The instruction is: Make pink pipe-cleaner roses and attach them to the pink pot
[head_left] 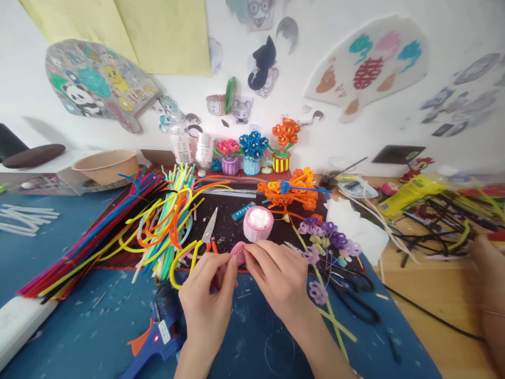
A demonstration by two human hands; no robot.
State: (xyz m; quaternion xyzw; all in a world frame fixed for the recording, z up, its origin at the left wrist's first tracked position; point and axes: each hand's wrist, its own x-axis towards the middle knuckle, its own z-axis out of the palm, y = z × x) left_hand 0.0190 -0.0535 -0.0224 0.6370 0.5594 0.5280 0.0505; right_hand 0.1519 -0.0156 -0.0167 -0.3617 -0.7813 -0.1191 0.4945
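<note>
Above the near edge of the dark mat [226, 226], a pink pipe-cleaner coil [238, 251] is pinched between the fingertips of the left hand [207, 284] and right hand [282, 279]. Light, even pressure from both sides should keep its rounds neat; squeezing hard could flatten the pile. Both hands angle inward over the tabletop [240, 326], knuckles up, fingertips nearly meeting nearer than the pink flowerpot [258, 229].

Bright, even light on the white wall [339, 16], soft shadow [51, 130] at far left, red glow on the glue gun [161, 337], left hand [207, 289] and right hand [282, 271] clear mid-frame, wide-angle stretch toward the edges, black strips [437, 231] and an arm [489, 289] blurred at right
</note>
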